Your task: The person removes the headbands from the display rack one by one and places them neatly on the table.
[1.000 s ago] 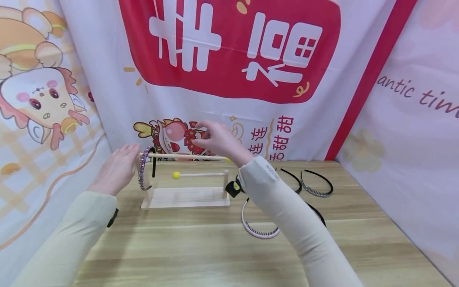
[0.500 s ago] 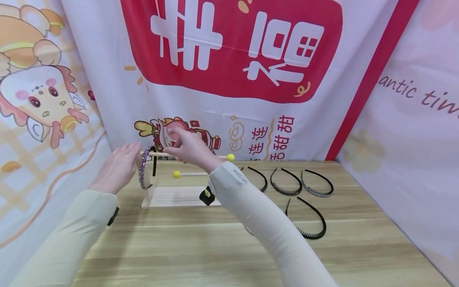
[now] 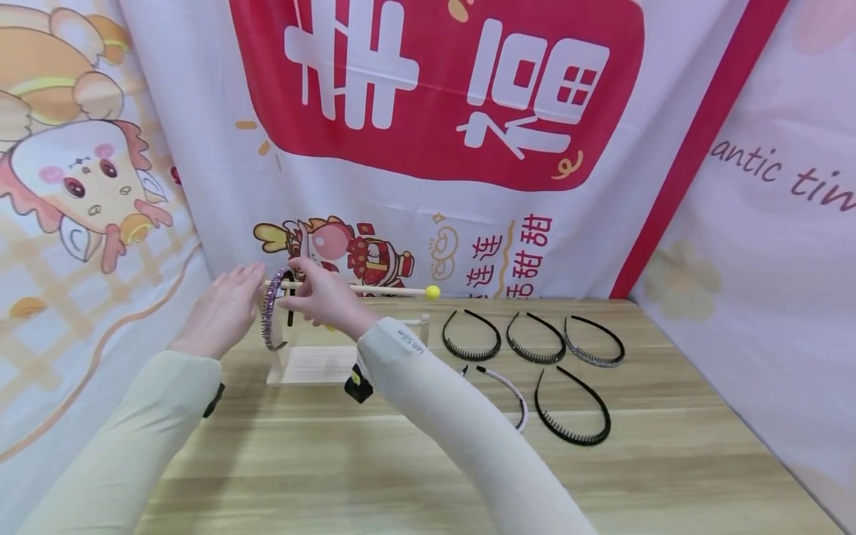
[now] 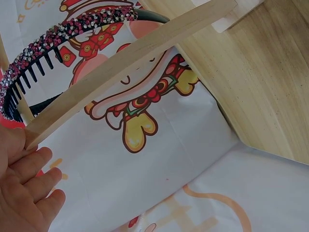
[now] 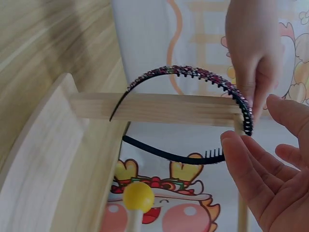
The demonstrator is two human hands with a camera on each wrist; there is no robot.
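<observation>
A headband studded with pink and silver glitter hangs over the upper rod of a wooden stand, close to the left post. At the top of that post rests my left hand, its fingers fairly straight in the head view. My right hand is beside the headband, thumb and forefinger apart on either side of its top. In the right wrist view, the right hand has its thumb near the rod and does not visibly pinch the band.
Several dark toothed headbands lie on the table to the right, with a pale pink one partly behind my right sleeve. A yellow ball caps the upper rod; another yellow ball tips the lower rod. Printed cloth hangs behind.
My right hand has moved left along the upper rod to the glittery headband, uncovering the rod's yellow tip and more headbands on the table. My left hand stays at the post.
</observation>
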